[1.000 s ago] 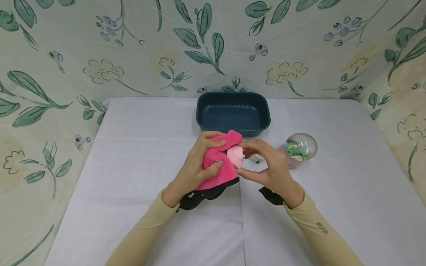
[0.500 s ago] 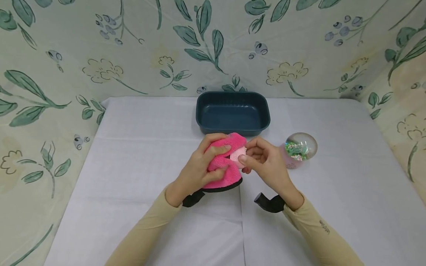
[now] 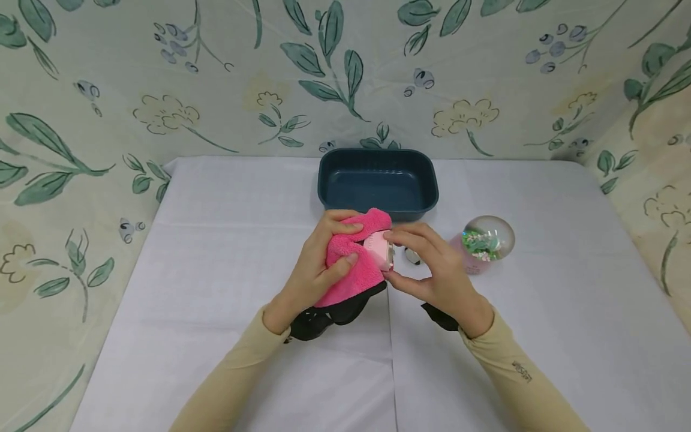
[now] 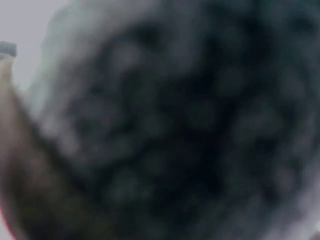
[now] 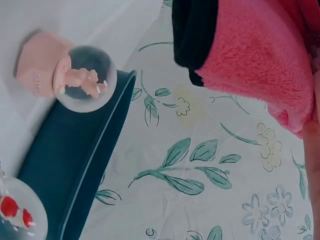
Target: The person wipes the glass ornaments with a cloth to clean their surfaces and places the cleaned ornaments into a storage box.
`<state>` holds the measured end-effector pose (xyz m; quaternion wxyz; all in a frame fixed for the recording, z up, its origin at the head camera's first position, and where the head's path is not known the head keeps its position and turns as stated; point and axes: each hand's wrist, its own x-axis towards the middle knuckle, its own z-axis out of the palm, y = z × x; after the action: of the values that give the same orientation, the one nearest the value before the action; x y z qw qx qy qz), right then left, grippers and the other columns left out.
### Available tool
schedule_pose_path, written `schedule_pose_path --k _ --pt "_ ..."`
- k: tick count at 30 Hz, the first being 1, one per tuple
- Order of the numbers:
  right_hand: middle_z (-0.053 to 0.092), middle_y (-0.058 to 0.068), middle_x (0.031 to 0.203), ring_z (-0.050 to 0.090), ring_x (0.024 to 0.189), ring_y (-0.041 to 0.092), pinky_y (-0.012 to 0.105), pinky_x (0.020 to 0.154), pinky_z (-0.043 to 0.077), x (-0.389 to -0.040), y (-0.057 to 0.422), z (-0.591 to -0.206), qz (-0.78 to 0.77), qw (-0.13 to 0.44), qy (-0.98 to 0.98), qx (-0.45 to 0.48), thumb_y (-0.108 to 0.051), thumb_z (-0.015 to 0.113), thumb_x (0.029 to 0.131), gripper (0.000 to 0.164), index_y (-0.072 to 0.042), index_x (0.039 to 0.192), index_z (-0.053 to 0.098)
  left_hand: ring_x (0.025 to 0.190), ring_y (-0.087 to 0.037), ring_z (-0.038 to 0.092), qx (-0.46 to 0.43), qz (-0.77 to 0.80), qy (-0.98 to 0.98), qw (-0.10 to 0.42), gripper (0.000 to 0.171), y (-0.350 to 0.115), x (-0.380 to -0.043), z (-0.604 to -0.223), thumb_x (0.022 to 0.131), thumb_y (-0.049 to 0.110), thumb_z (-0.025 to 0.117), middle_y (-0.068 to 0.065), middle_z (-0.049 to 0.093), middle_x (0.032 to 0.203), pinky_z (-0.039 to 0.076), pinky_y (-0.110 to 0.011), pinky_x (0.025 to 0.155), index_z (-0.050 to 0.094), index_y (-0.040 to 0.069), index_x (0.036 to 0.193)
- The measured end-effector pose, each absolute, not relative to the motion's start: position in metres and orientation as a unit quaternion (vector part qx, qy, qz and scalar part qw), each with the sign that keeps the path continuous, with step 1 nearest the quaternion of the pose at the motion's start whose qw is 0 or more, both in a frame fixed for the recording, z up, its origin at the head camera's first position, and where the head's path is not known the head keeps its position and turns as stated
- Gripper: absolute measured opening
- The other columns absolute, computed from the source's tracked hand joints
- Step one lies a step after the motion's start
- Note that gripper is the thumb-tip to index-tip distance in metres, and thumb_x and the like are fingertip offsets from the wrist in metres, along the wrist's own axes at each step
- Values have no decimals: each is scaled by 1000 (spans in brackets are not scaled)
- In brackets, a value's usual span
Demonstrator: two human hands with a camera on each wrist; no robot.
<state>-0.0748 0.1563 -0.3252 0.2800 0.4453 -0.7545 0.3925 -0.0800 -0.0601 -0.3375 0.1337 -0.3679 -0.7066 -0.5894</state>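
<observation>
My left hand [image 3: 318,258] grips a bright pink fluffy cloth [image 3: 351,282] with a black edge, folded round a pale pink block [image 3: 378,249]. The block has faint lettering and resembles a snow globe's base; the cloth hides the rest of it. My right hand [image 3: 442,270] pinches the block's bare end, thumb below and fingers above. In the right wrist view the cloth [image 5: 260,60] fills the upper right, with a finger [image 5: 312,160] at the right edge. A dark blurred shape fills most of the left wrist view.
A dark blue basin [image 3: 378,211] stands behind the hands. Right of it is a snow globe [image 3: 487,240] on a pink base. A small whitish thing [image 3: 412,256] shows partly behind my right hand. Another globe [image 5: 20,210] with red bits appears in the right wrist view.
My right hand has turned at the wrist and back, its thumb going from on top of the block to below it. Cloth and block swung slightly right, then back left.
</observation>
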Motion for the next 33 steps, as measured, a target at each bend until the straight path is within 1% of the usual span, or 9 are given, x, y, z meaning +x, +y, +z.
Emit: schedule_pose_path --k 5,11,14,17,19,22,26,28,33 --pt "64 13 98 61 77 21 21 73 51 -74 159 -325 399 269 -771 418 -43 64 88 53 5 111 60 118 -30 46 -408 -554 -710 152 40 -60 -81 -338 80 11 60 -18 45 127 53 -35 82 47 5 118" --pt "65 8 84 62 67 14 20 65 53 -70 158 -329 502 179 -777 336 -46 70 83 58 6 107 57 119 -31 45 -441 -492 -730 175 48 -60 -80 -337 78 9 66 -18 42 129 52 -32 86 46 7 122" --pt "62 7 79 61 63 15 22 61 53 -67 157 -328 580 94 -767 259 -27 75 83 43 7 104 57 118 -32 46 -456 -459 -737 193 52 -59 -80 -338 77 7 69 -19 42 128 51 -31 88 45 8 123" --pt "60 9 74 61 58 19 26 58 53 -64 156 -325 630 19 -755 182 -6 70 84 27 7 103 55 118 -33 46 -464 -448 -736 205 54 -57 -80 -338 75 5 71 -20 42 128 51 -32 88 45 8 123" --pt "60 10 72 61 55 22 28 56 53 -63 155 -323 638 -6 -753 159 -1 66 85 23 6 104 55 119 -33 46 -458 -460 -732 206 51 -56 -80 -339 76 6 69 -20 42 128 51 -33 88 46 7 122" --pt "62 9 78 62 61 20 25 60 53 -62 155 -321 600 31 -776 194 -11 68 87 29 4 109 56 118 -32 46 -433 -507 -720 193 46 -55 -80 -339 77 9 64 -19 43 128 53 -34 85 47 6 120" --pt "63 10 98 62 78 18 21 71 51 -65 156 -320 514 152 -791 295 -38 68 87 53 2 118 55 118 -29 47 -379 -573 -709 160 43 -55 -80 -338 79 13 60 -18 46 128 54 -35 82 47 3 119" --pt "59 14 109 60 89 23 22 76 50 -67 156 -318 468 204 -787 347 -44 64 88 59 2 122 53 118 -28 47 -350 -600 -706 137 44 -56 -79 -336 80 14 59 -17 46 128 54 -36 81 47 1 120" --pt "52 21 119 52 106 31 21 87 47 -72 158 -314 380 260 -775 432 -36 59 92 47 1 121 57 119 -26 47 -315 -639 -697 80 44 -58 -80 -333 81 11 58 -16 46 130 54 -38 81 46 -1 122"
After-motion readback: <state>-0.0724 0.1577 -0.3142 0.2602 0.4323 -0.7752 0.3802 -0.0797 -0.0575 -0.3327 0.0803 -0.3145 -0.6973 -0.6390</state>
